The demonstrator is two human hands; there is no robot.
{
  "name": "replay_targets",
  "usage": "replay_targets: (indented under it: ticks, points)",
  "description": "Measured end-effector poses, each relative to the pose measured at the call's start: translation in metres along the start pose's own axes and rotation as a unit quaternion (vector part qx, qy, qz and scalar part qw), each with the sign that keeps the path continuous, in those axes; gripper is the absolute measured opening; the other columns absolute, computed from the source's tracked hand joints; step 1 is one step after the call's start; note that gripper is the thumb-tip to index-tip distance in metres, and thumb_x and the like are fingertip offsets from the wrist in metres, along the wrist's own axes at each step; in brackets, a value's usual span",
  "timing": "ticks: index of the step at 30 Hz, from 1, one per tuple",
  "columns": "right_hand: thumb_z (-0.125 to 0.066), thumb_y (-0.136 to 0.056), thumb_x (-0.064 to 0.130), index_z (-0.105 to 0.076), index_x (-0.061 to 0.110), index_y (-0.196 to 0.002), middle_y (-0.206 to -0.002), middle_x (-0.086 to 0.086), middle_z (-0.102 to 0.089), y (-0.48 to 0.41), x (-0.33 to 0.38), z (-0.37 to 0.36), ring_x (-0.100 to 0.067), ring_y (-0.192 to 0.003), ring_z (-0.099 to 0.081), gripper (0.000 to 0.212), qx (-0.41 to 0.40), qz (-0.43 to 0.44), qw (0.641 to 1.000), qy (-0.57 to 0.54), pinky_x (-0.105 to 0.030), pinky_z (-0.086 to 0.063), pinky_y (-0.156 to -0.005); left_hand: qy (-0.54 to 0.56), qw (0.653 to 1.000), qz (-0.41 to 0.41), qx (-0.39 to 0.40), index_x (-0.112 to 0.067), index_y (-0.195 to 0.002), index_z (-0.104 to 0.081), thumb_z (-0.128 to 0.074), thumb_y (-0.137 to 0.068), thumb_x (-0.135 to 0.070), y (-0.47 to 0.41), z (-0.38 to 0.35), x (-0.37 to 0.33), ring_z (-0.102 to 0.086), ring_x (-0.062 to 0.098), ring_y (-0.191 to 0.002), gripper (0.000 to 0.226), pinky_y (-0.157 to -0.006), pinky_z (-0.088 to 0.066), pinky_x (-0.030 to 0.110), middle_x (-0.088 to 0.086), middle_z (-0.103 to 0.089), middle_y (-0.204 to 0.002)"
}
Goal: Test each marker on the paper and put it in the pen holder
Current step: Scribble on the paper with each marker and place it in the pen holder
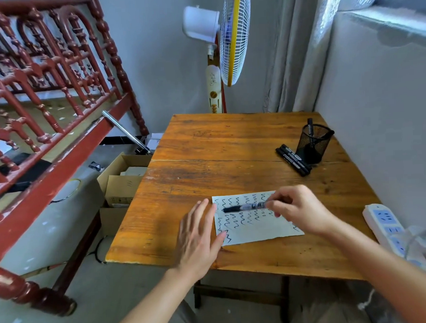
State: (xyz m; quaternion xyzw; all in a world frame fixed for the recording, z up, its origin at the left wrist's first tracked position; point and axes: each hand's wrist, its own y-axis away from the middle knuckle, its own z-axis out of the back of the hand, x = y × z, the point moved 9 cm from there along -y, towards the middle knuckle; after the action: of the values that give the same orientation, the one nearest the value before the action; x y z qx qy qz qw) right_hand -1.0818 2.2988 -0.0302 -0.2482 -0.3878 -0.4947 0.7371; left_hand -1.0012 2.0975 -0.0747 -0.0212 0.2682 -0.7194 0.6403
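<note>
While the right hand [301, 209] pinches a marker [244, 207] level over the scribbled paper [257, 229], the left hand [198, 238] lies open, flat at its edge; two markers [293, 159] lie touching the mesh pen holder [313, 143], well apart.

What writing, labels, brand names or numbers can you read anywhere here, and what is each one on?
No text here can be read with confidence.
Marker in the right hand: printed label, too blurred to read.
Two markers by the pen holder: white print, too small to read.
Marker in the pen holder: print unreadable.
Fan pole: dark and gold markings, illegible.
Paper: only wavy test squiggles, no words.
</note>
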Motion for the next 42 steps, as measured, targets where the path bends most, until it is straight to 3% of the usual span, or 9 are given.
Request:
replay_targets:
  ticks: [6, 11, 17, 23, 28, 34, 38, 40, 42]
  points:
    - [-0.063, -0.089, 0.006, -0.07, 0.006, -0.077, -0.062, -0.005, -0.06, 0.042, -0.003, -0.028, -0.013, -0.051, -0.046, 0.013, 0.004, -0.062, 0.972, -0.225, -0.022, -0.036, -0.044, 0.053, 0.996, -0.063, -0.042, -0.013, -0.114, -0.053, -0.043, -0.093, -0.033, 0.017, 0.013, -0.047, -0.053, 0.015, -0.097, 0.031, -0.078, -0.046, 0.034, 0.002, -0.061, -0.106]
    - [-0.063, -0.09, 0.01, -0.061, 0.01, -0.072, -0.059, -0.003, -0.054, 0.06, -0.004, -0.04, -0.012, -0.048, -0.043, 0.019, -0.052, -0.069, 0.941, -0.328, -0.02, -0.03, -0.043, 0.142, 0.989, -0.023, 0.017, -0.016, -0.109, -0.045, -0.039, -0.095, -0.028, 0.034, 0.002, -0.059, -0.055, 0.015, -0.097, 0.019, -0.072, -0.053, 0.034, 0.003, -0.059, -0.109]
    - [-0.064, -0.091, 0.009, -0.049, 0.006, -0.065, -0.05, -0.001, -0.046, 0.075, -0.006, -0.068, -0.01, -0.043, -0.04, 0.03, -0.049, -0.066, 0.926, -0.368, -0.016, -0.031, -0.041, 0.12, 0.99, -0.065, 0.034, -0.018, -0.11, -0.045, -0.031, -0.096, -0.034, 0.049, 0.008, -0.077, -0.056, 0.014, -0.095, 0.026, -0.07, -0.052, 0.036, 0.0, -0.06, -0.109]
    - [-0.057, -0.091, -0.001, -0.044, 0.007, -0.061, -0.049, -0.003, -0.045, 0.084, -0.007, -0.071, -0.012, -0.043, -0.038, 0.033, -0.04, -0.058, 0.933, -0.352, -0.019, -0.03, -0.041, 0.121, 0.987, -0.097, 0.048, -0.019, -0.091, -0.044, -0.029, -0.096, -0.043, 0.06, 0.013, -0.085, -0.054, 0.02, -0.06, 0.029, -0.049, -0.043, 0.037, -0.003, -0.06, -0.073]
    - [-0.062, -0.085, 0.012, -0.045, 0.019, -0.052, -0.046, -0.004, -0.042, 0.087, -0.006, -0.073, -0.012, -0.041, -0.035, 0.038, -0.017, -0.05, 0.938, -0.343, -0.02, -0.029, -0.041, 0.192, 0.974, -0.056, 0.104, -0.026, -0.08, -0.035, -0.032, -0.096, -0.045, 0.064, 0.011, -0.088, -0.039, 0.012, -0.052, 0.025, -0.049, -0.026, 0.033, -0.012, -0.041, -0.058]
    - [-0.06, -0.077, 0.017, -0.043, 0.02, -0.051, -0.045, -0.004, -0.038, 0.08, -0.005, -0.072, -0.014, -0.041, -0.031, 0.032, -0.004, -0.052, 0.935, -0.35, -0.021, -0.026, -0.043, 0.297, 0.933, 0.019, 0.202, -0.027, -0.072, -0.042, -0.035, -0.092, -0.056, 0.056, 0.001, -0.081, -0.042, 0.01, -0.059, 0.036, -0.056, -0.038, 0.041, -0.008, -0.046, -0.065]
    - [-0.06, -0.076, 0.014, -0.041, 0.021, -0.049, -0.044, -0.002, -0.037, 0.075, -0.002, -0.07, -0.013, -0.04, -0.032, 0.033, -0.008, -0.044, 0.929, -0.366, -0.021, -0.026, -0.043, 0.332, 0.913, 0.044, 0.232, -0.024, -0.069, -0.043, -0.04, -0.095, -0.049, 0.05, -0.003, -0.08, -0.041, 0.004, -0.058, 0.035, -0.055, -0.034, 0.029, -0.011, -0.045, -0.064]
    - [-0.06, -0.076, 0.011, -0.04, 0.018, -0.05, -0.045, -0.002, -0.037, 0.072, -0.001, -0.069, -0.013, -0.04, -0.031, 0.033, -0.017, -0.037, 0.927, -0.373, -0.02, -0.024, -0.042, 0.311, 0.923, 0.04, 0.221, -0.024, -0.073, -0.044, -0.037, -0.094, -0.051, 0.048, -0.002, -0.077, -0.048, 0.004, -0.063, 0.035, -0.056, -0.041, 0.029, -0.01, -0.052, -0.07]
    - [-0.061, -0.081, 0.003, -0.039, 0.015, -0.052, -0.047, -0.003, -0.039, 0.07, -0.001, -0.068, -0.013, -0.041, -0.031, 0.038, -0.048, -0.037, 0.923, -0.381, -0.018, -0.024, -0.041, 0.199, 0.967, -0.01, 0.157, -0.023, -0.085, -0.046, -0.031, -0.094, -0.055, 0.043, 0.005, -0.075, -0.058, 0.01, -0.073, 0.036, -0.059, -0.05, 0.035, -0.004, -0.065, -0.088]
